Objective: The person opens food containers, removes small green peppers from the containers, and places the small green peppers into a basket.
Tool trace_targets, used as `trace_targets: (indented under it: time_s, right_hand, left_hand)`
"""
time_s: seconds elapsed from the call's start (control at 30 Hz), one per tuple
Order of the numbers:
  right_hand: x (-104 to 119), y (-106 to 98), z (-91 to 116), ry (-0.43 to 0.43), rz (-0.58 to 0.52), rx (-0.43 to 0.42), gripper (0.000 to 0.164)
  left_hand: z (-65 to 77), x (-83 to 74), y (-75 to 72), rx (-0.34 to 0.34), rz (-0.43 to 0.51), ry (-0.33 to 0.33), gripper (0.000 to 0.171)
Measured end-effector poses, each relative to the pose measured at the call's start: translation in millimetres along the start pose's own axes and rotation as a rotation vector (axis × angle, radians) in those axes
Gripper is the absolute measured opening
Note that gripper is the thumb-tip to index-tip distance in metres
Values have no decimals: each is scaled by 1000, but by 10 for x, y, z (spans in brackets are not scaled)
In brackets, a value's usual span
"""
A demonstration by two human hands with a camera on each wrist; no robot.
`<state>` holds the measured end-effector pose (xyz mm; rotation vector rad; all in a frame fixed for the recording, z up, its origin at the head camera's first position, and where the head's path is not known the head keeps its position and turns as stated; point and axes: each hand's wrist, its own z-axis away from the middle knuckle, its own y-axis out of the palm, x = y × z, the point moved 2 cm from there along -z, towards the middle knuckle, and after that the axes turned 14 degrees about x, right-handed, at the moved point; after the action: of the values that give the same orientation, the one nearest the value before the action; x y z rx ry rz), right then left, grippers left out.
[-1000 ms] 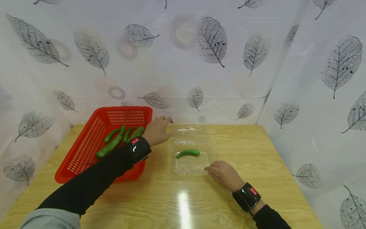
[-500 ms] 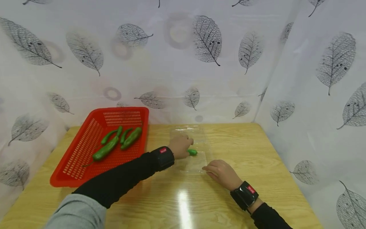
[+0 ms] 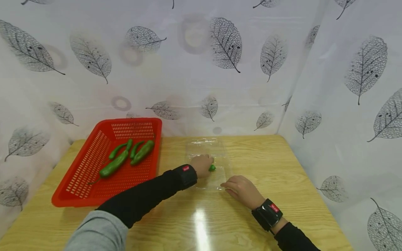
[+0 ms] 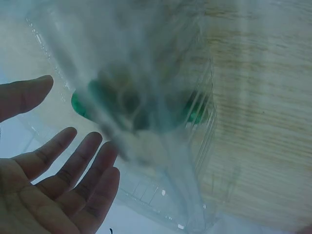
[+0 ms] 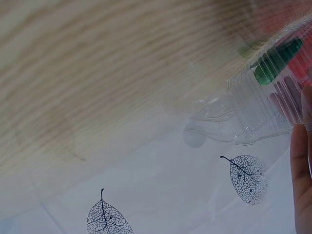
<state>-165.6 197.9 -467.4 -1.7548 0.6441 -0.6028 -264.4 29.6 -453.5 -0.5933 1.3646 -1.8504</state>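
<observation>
A clear plastic box [image 3: 220, 179] with its lid folded back lies on the table. Inside it is one green pepper [image 3: 212, 168], mostly covered by my left hand [image 3: 202, 165] in the head view. The left wrist view shows the fingers spread, thumb apart, beside the pepper [image 4: 80, 105], which is blurred by plastic in front. My right hand [image 3: 243, 190] pinches the box's near right corner between thumb and forefinger. In the right wrist view, only part of the right hand [image 5: 301, 170] shows, at the box's edge.
A red plastic basket [image 3: 103, 193] stands on the left of the wooden table [image 3: 260, 153], holding several green peppers [image 3: 114, 165]. A leaf-patterned white curtain [image 3: 176, 83] encloses the back and sides.
My left hand has moved right, from beside the basket to over the pepper in the box. My right hand stays at the box's corner. The head view has shifted slightly.
</observation>
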Motion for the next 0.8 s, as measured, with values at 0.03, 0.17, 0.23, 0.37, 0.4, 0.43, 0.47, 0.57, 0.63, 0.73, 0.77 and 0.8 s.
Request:
trace_targets:
  time_s: [0.03,0.17,0.23,0.37,0.4,0.43,0.47,0.57,0.63,0.73,0.77,0.8]
  right_hand:
    - [1,-2,-1,-1,1,0,26]
    - [5,-6,-6,-5,8,-1,27]
    - [5,-4,-7,-10,13,-5,28]
    - [0,6,-6,-6,16,1,27]
    - [0,8,-6,-4,16,2,26]
    - [0,11,-7,-2,16,4,26]
    - [0,11,-7,-1,13,5,26]
    - [-1,13,-7,4,6,8,25]
    - [-5,17,-6,7,1,9,25]
    - [-7,19,-6,11,-5,7,25]
    - [-7,19,-6,10,-6,6,25]
    - [-7,19,-6,10,-8,4,25]
  left_hand:
    - [-2,-7,11,3,8,-2,30]
    - [-12,-23,61,10,23,-22,30]
    - [-9,-30,78,6,23,-26,28]
    - [3,-42,90,-4,14,-19,23]
    - [6,-43,92,-6,12,-14,22]
    - [8,-43,94,-7,12,-9,21]
    - [10,-42,97,-10,10,-3,21]
    - [9,-34,120,-20,8,18,21]
    - [7,-29,151,-17,23,28,20]
    - [7,-24,203,-13,43,29,17]
    - [10,-23,219,-12,48,26,16]
    - [12,-22,236,-11,49,22,15]
